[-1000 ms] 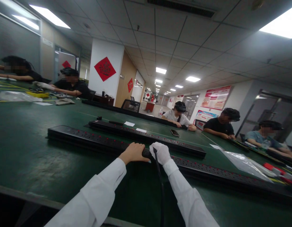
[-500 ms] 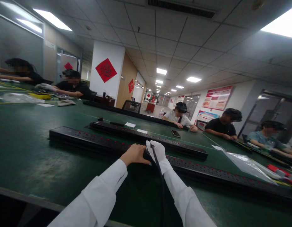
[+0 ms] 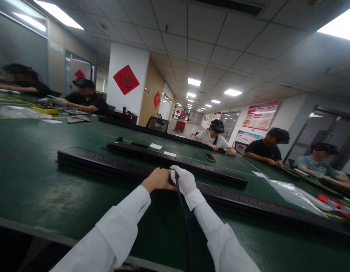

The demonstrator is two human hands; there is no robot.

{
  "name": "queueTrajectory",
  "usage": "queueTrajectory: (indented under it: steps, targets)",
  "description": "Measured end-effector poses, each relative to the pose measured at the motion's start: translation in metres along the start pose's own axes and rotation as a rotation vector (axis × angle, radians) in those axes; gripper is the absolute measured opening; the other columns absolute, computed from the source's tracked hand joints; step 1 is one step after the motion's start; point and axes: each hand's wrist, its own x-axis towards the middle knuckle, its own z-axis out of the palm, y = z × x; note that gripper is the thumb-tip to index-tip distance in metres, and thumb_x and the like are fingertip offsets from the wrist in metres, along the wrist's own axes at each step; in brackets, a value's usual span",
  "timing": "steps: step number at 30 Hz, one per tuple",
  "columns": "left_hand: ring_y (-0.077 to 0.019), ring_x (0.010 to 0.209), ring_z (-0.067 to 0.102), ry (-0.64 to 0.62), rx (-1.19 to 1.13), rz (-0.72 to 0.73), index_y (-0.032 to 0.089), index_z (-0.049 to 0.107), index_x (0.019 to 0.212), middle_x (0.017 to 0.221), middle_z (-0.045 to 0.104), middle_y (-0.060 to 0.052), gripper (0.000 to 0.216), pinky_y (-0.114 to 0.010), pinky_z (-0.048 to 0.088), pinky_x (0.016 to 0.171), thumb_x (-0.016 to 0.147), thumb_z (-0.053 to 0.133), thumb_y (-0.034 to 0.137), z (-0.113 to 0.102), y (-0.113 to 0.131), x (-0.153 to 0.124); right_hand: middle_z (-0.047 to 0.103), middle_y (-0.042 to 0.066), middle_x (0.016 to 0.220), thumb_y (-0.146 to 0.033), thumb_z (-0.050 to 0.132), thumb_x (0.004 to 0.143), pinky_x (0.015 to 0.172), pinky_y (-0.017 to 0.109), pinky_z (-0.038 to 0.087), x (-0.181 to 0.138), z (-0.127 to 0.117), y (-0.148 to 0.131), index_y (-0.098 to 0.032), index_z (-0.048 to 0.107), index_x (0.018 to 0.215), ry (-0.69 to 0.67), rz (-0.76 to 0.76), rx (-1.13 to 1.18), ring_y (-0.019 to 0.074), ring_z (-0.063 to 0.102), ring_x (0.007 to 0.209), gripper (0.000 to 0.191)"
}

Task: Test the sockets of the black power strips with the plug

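A long black power strip (image 3: 101,163) with red switches lies across the green table (image 3: 30,177) in front of me. My bare left hand (image 3: 157,179) rests on its top, fingers curled over the strip. My right hand (image 3: 184,180), in a white glove, sits right beside it, touching it, closed on a black tool or plug whose black cable (image 3: 184,223) hangs down toward me between my white sleeves. What the gloved fingers hold at the strip is mostly hidden.
A second black power strip (image 3: 175,162) lies just behind, with paper slips and a phone (image 3: 209,157) near it. A clear plastic bag (image 3: 294,194) lies at the right. Several other people sit working along the far and left table edges.
My right gloved hand has slid left along the strip until it meets my left hand. The left hand has stayed nearly in place.
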Motion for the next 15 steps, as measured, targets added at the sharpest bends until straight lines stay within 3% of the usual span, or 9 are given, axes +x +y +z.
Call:
queueTrajectory:
  steps: [5,15]
  targets:
    - [-0.0279,0.093,0.057,-0.037,0.055,-0.005,0.017,0.055,0.099,0.103,0.061,-0.012,0.045,-0.039,0.042,0.08,0.066,0.055,0.048,0.003,0.0,0.0,0.064,0.005,0.09,-0.025,0.045,0.079,0.075,0.025,0.038,-0.005,0.009,-0.013,-0.022,0.055,0.109,0.062,-0.055,-0.091,0.0165,0.056,0.079,0.031]
    - [-0.0282,0.096,0.055,-0.054,0.051,-0.004,0.018,0.053,0.103,0.103,0.061,-0.012,0.049,-0.039,0.04,0.082,0.065,0.056,0.049,0.005,-0.001,0.002,0.063,0.003,0.081,-0.026,0.042,0.082,0.071,0.024,0.038,-0.01,0.008,-0.014,-0.023,0.06,0.088,0.089,-0.015,-0.076,0.0149,0.056,0.075,0.019]
